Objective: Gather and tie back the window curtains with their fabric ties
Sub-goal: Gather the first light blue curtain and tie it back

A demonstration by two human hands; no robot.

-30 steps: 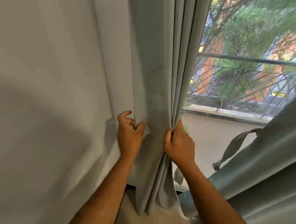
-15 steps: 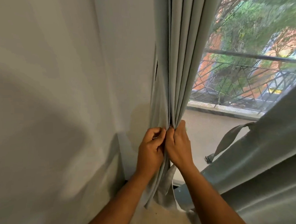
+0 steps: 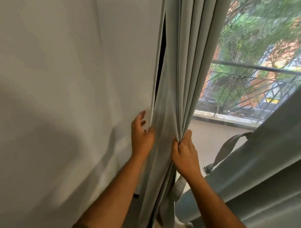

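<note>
Gathering part is mostly done, tying hasn't begun, as far as I can judge. The pale grey-green pleated fabric curtain [image 3: 184, 75] hangs at the left edge of the window, its folds bunched into a tight bundle w/ the right hand [image 3: 185, 152] fisted round them. Left hand [image 3: 141, 133] is loose, fingers spread, holding nothing, just beside the curtain's outer edge near the plain white wall [image 3: 64, 99]. A matching grey-green fabric tie strap [image 3: 227, 150] dangles off a second grey-green curtain panel [image 3: 267, 169] at lower right, untied. Left: bring a tie round the bundle, fasten, then prob. the other panel.
</note>
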